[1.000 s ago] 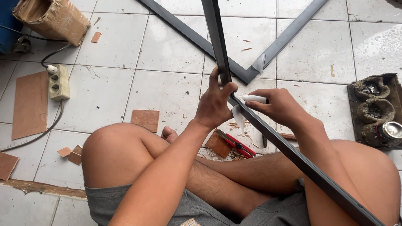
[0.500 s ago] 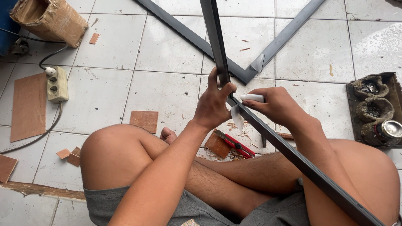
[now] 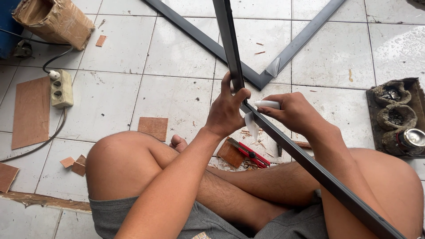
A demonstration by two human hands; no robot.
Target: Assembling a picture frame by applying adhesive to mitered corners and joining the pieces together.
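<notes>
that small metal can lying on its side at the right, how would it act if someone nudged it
The metal can lies on its side, so its round body would probably roll rather than slide. It looks small and thin-walled, likely light and easily shifted. It rests in the dark tray beside lumpy clumps, which may stop it quickly.

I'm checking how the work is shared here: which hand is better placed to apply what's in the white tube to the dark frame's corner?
Probably the right hand: it already holds the white tube against the dark frame, while the left hand grips the corner.
</notes>
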